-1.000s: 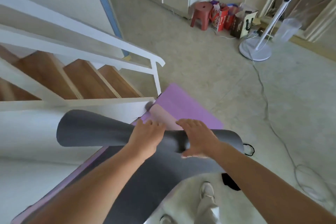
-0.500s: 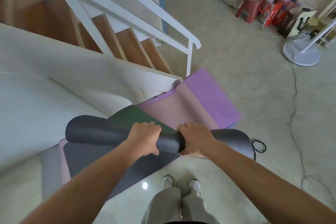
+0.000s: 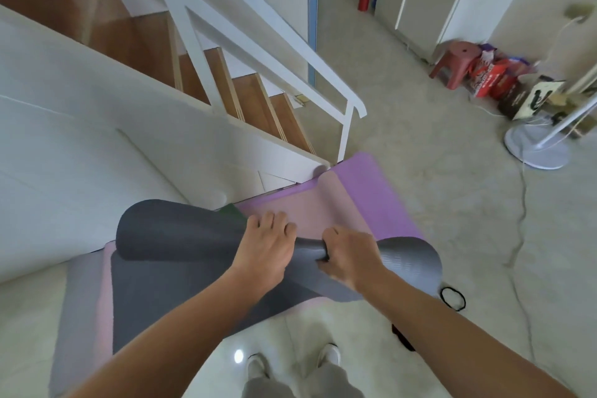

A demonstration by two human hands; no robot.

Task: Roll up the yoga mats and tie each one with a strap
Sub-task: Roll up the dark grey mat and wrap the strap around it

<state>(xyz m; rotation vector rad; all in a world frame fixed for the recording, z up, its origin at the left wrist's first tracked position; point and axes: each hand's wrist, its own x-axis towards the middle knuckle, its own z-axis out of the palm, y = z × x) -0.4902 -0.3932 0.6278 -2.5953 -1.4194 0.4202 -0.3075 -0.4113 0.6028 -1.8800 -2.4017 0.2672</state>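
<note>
The step in hand is rolling: the grey mat (image 3: 181, 236) is wound into a thick roll lying across the stack of mats on the floor, beside the foot of the staircase (image 3: 252, 100), with its flat tail reaching back towards the person's feet. The left hand (image 3: 265, 249) lies over the roll's middle with its grip curled round the top. The right hand (image 3: 349, 255) has its grip clamped on the roll just beside it, thumb tucked under. Beneath lie a pink mat (image 3: 323, 200) and a purple mat (image 3: 371, 184), both flat. I judge the task early; next the tail must be wound in tight and even, one hand keeping the roll closed while the other reaches the black strap (image 3: 452, 298) on the floor by the roll's right end. Cartons (image 3: 491, 81) stand beside a red stool (image 3: 452, 61) by the far wall; their contents cannot be told.
</note>
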